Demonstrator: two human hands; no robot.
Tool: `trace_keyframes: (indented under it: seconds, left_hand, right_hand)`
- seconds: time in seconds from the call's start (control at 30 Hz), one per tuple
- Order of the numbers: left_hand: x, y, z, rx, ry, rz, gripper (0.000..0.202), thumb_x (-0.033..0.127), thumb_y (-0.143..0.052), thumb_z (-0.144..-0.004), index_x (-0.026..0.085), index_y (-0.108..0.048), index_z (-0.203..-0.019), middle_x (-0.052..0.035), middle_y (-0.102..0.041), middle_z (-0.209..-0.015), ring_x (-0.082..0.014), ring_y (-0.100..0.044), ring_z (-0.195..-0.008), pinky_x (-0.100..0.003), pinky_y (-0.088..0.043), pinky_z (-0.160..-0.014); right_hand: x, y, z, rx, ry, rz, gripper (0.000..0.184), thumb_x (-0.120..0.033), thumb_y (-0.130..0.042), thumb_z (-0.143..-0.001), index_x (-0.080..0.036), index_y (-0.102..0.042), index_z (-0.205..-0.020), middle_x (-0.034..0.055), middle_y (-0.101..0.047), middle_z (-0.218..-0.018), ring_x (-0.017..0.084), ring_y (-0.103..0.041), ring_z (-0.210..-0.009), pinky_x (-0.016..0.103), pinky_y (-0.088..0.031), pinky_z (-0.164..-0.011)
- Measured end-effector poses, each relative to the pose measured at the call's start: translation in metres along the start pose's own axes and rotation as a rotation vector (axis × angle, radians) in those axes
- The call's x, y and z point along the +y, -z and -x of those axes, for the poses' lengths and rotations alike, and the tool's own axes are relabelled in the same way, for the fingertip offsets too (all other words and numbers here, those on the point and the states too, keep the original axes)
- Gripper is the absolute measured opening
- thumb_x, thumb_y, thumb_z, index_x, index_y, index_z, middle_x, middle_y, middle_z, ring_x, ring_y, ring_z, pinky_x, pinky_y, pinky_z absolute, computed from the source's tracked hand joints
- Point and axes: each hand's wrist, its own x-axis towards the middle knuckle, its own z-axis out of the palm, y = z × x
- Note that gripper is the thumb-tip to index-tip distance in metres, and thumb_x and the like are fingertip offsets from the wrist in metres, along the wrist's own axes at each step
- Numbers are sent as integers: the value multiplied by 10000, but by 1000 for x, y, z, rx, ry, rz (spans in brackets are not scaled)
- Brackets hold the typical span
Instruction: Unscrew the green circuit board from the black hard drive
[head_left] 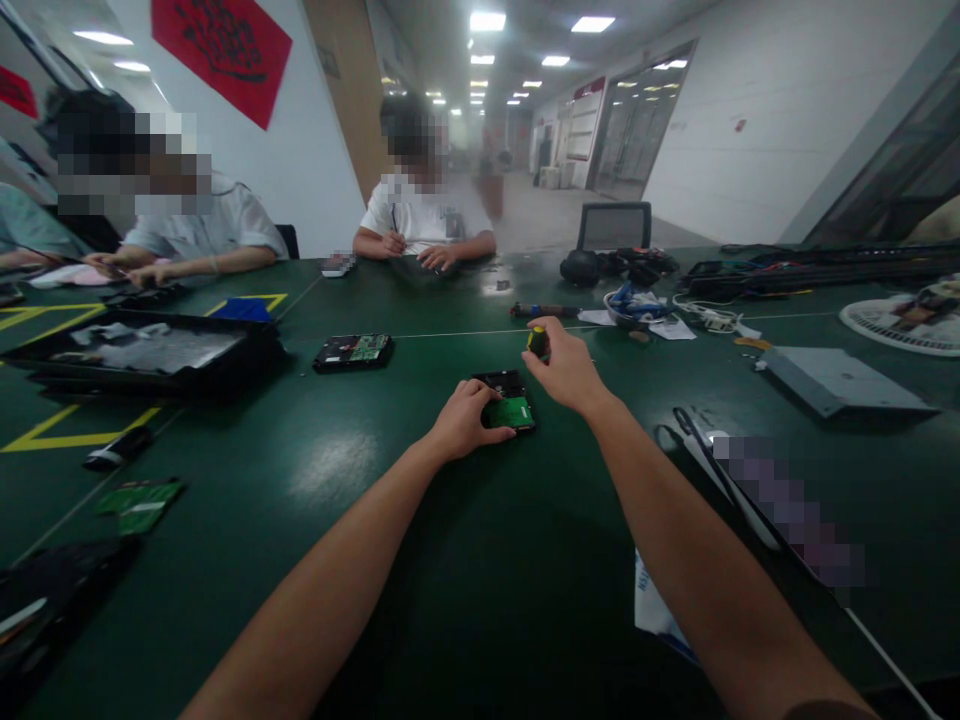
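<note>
A hard drive with a green circuit board (511,412) lies on the dark green table in front of me. My left hand (469,418) grips its left side, fingers over the top edge and thumb along the near edge. Just above and to the right of the drive is my right hand (564,368), its fingers closed around the yellow and black handle of a screwdriver (537,341). The shaft of the screwdriver cannot be made out. A second hard drive (353,352) rests on the table farther left, apart from both hands.
To the left stands a black tray (247,345); a loose green circuit board (142,505) lies nearer. On the right are a grey metal box (844,380), a bowl of cables (637,303) and a power screwdriver (544,311). Two people (424,215) sit across the table, with another partly visible at left.
</note>
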Motion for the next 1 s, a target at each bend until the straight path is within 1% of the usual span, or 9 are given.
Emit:
trace_keyframes:
  seconds: [0.17,0.3,0.47,0.77,0.9,1.0]
  left_hand:
    - [1,0,-1,-14,-6,-42,629,580,-793,-710,208,-653,-1198,-110,-589,-1134,-313,-530,-1085,-452,-494,-934]
    - [0,0,-2,-20,-7,-74,635,594,-782,-719,213,-659,-1212,-105,-594,-1128,-310,-534,-1076,-449,-497,-929]
    - [-1,0,-2,-26,-19,-82,654,615,-766,-725,200,-663,-1219,-109,-604,-1111,-314,-535,-1068,-451,-497,-928]
    - [1,1,-3,-32,-11,-98,642,625,-757,-730,201,-677,-1205,-108,-611,-1108,-314,-545,-1059,-446,-499,-918]
    - [2,3,-3,-41,-14,-97,632,633,-747,-737,208,-685,-1200,-108,-615,-1106,-315,-544,-1071,-445,-491,-934]
    - [4,5,-2,-51,-17,-99,627,630,-739,-746,209,-688,-1207,-109,-618,-1113,-316,-542,-1080,-444,-490,-941]
  right_hand:
    - [-3,4,0,-31,-23,-3,377,-293,-612,-868,-229,-508,-1224,75,-680,-995,231,-636,-832,363,-473,-799]
    - [-5,5,0,-28,-46,1,373,-297,-619,-864,-226,-507,-1213,74,-679,-981,229,-632,-813,358,-470,-780]
    - [-5,5,0,-23,-26,8,366,-290,-616,-862,-222,-505,-1205,70,-675,-982,228,-632,-837,351,-464,-789]
    - [-5,5,0,-26,-19,-3,359,-293,-615,-862,-224,-517,-1200,66,-673,-974,224,-629,-816,354,-466,-774]
    - [-9,11,0,9,-26,-43,365,-304,-616,-865,-227,-524,-1210,72,-673,-994,220,-628,-804,352,-475,-767]
    - [-11,17,-2,56,-36,-66,376,-301,-599,-874,-233,-524,-1236,80,-670,-1034,228,-634,-832,354,-482,-781]
